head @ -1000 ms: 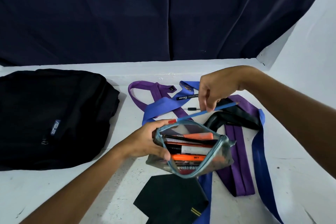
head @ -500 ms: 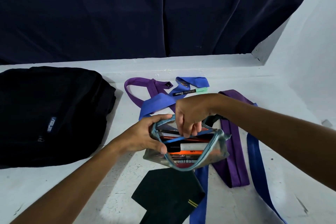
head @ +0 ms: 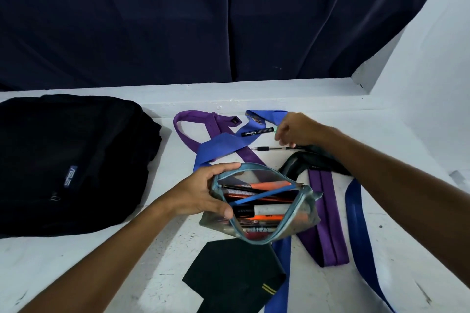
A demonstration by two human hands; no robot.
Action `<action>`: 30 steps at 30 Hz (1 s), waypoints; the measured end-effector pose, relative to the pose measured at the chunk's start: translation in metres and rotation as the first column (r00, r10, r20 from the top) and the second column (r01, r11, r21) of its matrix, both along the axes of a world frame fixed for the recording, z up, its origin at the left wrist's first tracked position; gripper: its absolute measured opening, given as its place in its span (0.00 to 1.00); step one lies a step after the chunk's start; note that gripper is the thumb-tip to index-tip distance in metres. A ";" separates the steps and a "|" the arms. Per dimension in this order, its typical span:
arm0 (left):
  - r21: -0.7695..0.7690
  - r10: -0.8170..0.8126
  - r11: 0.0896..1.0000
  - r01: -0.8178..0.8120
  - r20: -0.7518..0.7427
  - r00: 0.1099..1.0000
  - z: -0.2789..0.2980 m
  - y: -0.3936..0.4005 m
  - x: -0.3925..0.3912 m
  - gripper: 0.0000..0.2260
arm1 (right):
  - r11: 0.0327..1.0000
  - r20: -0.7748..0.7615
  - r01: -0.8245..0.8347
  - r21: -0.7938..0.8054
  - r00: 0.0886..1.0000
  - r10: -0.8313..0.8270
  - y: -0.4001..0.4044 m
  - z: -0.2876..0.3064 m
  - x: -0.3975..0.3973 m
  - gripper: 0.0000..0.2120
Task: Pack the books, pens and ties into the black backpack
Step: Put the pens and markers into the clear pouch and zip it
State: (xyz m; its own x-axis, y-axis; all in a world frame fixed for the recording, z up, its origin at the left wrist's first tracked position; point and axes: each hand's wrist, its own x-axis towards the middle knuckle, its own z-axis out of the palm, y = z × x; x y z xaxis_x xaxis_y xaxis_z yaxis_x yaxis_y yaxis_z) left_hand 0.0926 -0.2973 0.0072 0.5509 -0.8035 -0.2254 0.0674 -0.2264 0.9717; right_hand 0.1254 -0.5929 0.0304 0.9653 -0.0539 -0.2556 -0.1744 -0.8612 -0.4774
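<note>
The pencil pouch is pretty much the center, pens inside it. Backpack sits left of it, two loose pens behind, and ties trail off to its right.

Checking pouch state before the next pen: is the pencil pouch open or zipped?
Open. The left hand holds the pencil pouch mouth spread wide, with pens visible inside.

- Dark navy curtain across the whole back, hanging in vertical folds, w/ a seam near centre.
- White painted desk below it; surface scuffed, small dark marks and scratches.
- Raised white ledge along the desk's far edge, at the curtain's foot.
- White wall on the right, meeting the ledge at a corner.
- Light even, bluish; soft shadows.
</note>
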 end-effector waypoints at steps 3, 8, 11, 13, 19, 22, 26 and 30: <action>-0.020 -0.010 1.000 0.010 -0.004 1.000 0.001 -0.001 -0.001 0.44 | 0.987 0.045 -0.055 -0.152 0.997 0.063 -0.001 -0.031 -0.001 0.11; -0.006 -0.013 1.000 0.013 0.006 1.000 0.002 -0.001 0.000 0.45 | 0.964 0.094 -0.095 -0.247 0.988 0.122 0.007 -0.036 0.001 0.08; -0.014 -0.014 1.000 0.014 -0.006 1.000 0.001 -0.001 0.000 0.43 | 0.965 0.093 -0.088 -0.246 0.989 0.114 0.006 -0.029 0.002 0.06; -0.018 -0.016 1.000 0.015 -0.010 1.000 0.001 -0.001 0.000 0.43 | 0.989 0.121 -0.008 -0.144 0.992 0.026 0.004 -0.014 0.003 0.07; -0.017 -0.017 1.000 0.017 0.000 1.000 0.002 -0.002 -0.001 0.43 | 0.909 0.385 -0.041 0.415 0.913 -0.135 0.035 0.057 -0.027 0.03; -0.016 -0.019 1.000 0.019 -0.001 1.000 0.002 -0.001 -0.001 0.43 | 0.823 0.273 -0.185 0.537 0.961 0.038 0.052 0.076 -0.049 0.04; -0.013 -0.009 1.000 0.009 0.017 1.000 0.003 -0.001 -0.003 0.43 | 0.868 0.166 -0.360 0.343 0.932 0.322 0.075 0.067 -0.064 0.04; 0.009 0.015 1.000 -0.016 0.044 0.999 0.000 0.001 -0.004 0.45 | 0.885 -0.125 -0.465 0.031 0.877 0.465 0.088 0.053 -0.071 0.05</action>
State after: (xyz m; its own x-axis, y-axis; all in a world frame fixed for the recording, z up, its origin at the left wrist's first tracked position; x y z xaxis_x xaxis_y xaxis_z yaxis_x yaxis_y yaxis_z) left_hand 0.0883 -0.2965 0.0070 0.5727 -0.7929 -0.2081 0.0282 -0.2347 0.9717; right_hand 0.0549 -0.5044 0.0830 0.8394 0.3928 -0.3755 0.1877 -0.8580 -0.4781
